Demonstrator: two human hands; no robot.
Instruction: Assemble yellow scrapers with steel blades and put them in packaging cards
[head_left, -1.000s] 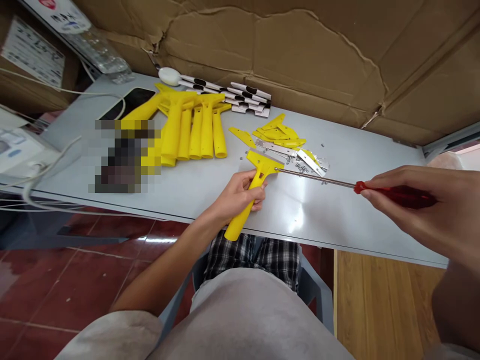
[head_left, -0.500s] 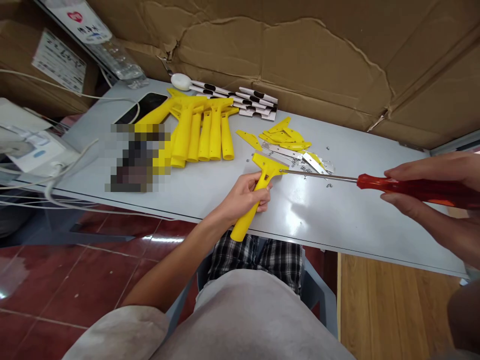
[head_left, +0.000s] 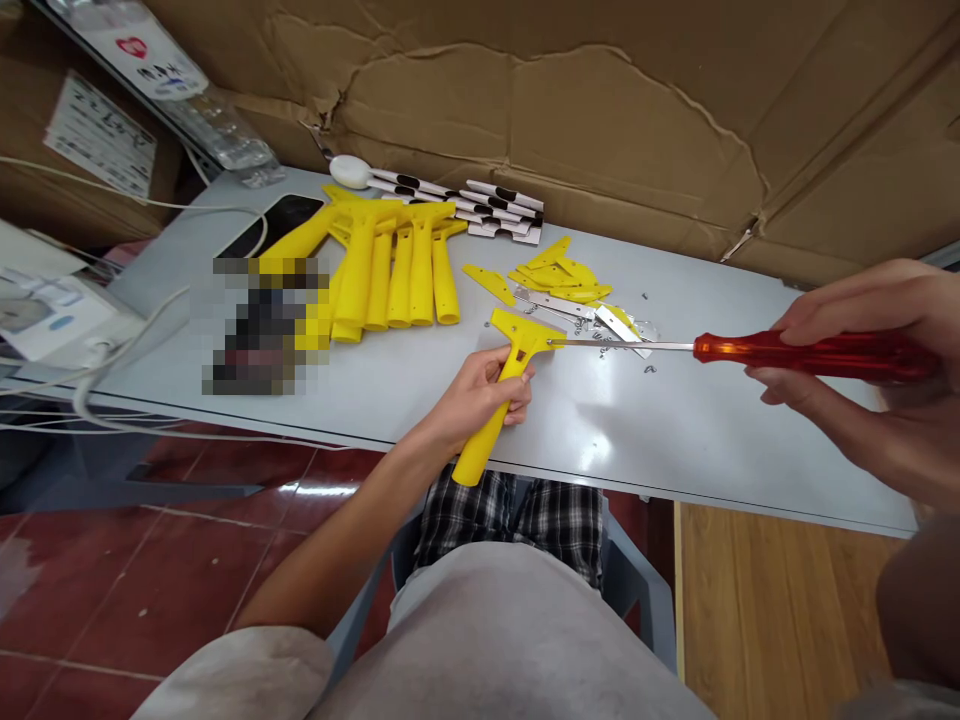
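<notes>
My left hand [head_left: 486, 398] is wrapped round a yellow plastic scraper [head_left: 487, 440] near the table's front edge, its wide head pointing away from me. A thin metal blade edge shows along that head. In my right hand [head_left: 840, 385] is a screwdriver with a red see-through handle [head_left: 810, 355], held between thumb and fingers. Its long shaft runs level to the left, and the tip meets a small screw at the right corner of the scraper's head. Behind the scraper lie flat yellow plates [head_left: 559, 272], metal blades [head_left: 622, 328] and several loose screws [head_left: 649, 369].
Several yellow scraper handles [head_left: 401, 265] lie on the grey table [head_left: 712, 430] at the left. Behind them are striped blade packets [head_left: 502, 205] and a white spoon-like item [head_left: 350, 171]. A plastic bottle [head_left: 217, 125], cables and cardboard [head_left: 600, 130] border the table.
The view has shifted slightly, so the table's things sit a little further left. The screwdriver handle shows turned in my right fingers; its tip stays on the scraper's head.
</notes>
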